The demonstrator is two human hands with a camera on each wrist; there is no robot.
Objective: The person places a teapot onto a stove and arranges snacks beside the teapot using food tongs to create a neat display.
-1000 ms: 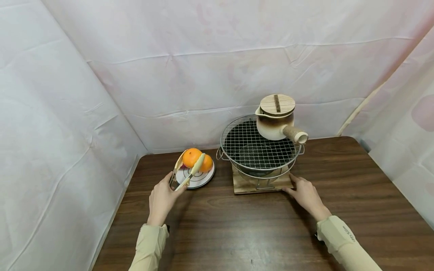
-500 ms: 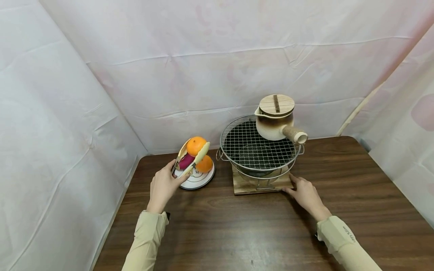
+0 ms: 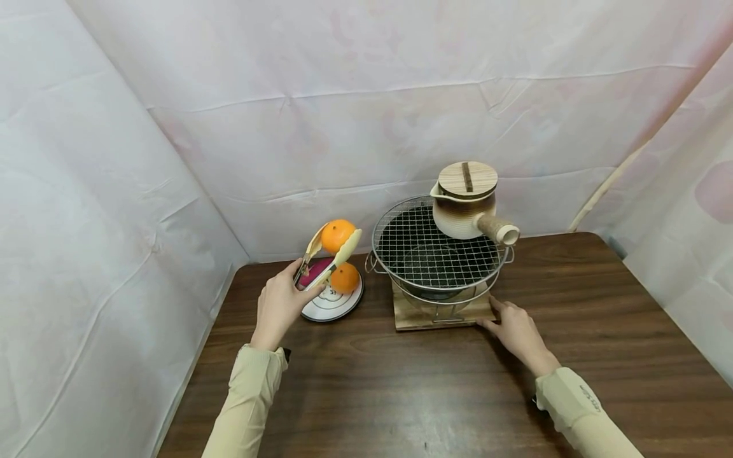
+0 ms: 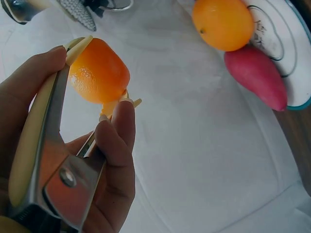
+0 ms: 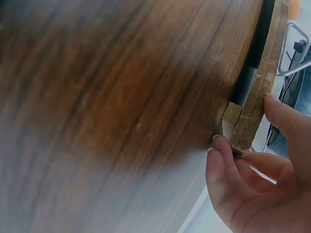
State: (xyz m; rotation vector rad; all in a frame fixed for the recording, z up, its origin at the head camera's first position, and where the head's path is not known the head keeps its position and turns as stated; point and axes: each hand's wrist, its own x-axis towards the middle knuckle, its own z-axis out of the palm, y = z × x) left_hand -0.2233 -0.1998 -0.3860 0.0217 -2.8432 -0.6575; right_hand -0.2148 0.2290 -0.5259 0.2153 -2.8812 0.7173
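Note:
My left hand [image 3: 279, 306] grips a pair of tongs [image 3: 345, 249] with cream tips. Between the tips is an orange [image 3: 338, 236], held up above the plate; the left wrist view shows this raised orange [image 4: 99, 72] close up. On the white, dark-rimmed plate [image 3: 328, 313] lie a second orange [image 3: 345, 278] and a purplish-red sweet potato [image 4: 257, 77], partly covered by the tongs in the head view. At the right, my right hand [image 3: 520, 334] pinches the corner of a wooden board [image 5: 260, 87], thumb on top and fingers at its edge and underside.
On the board stands a round grill [image 3: 432, 254] with a wire mesh and side handles. A lidded teapot [image 3: 464, 213] sits at the mesh's back right, its handle pointing right and forward. Pale curtains [image 3: 321, 140] enclose the dark wooden table [image 3: 389, 394].
The tongs have lifted the orange off the plate, up and slightly right, uncovering the sweet potato. My left hand has moved the same way. My right hand has stayed at the board's corner.

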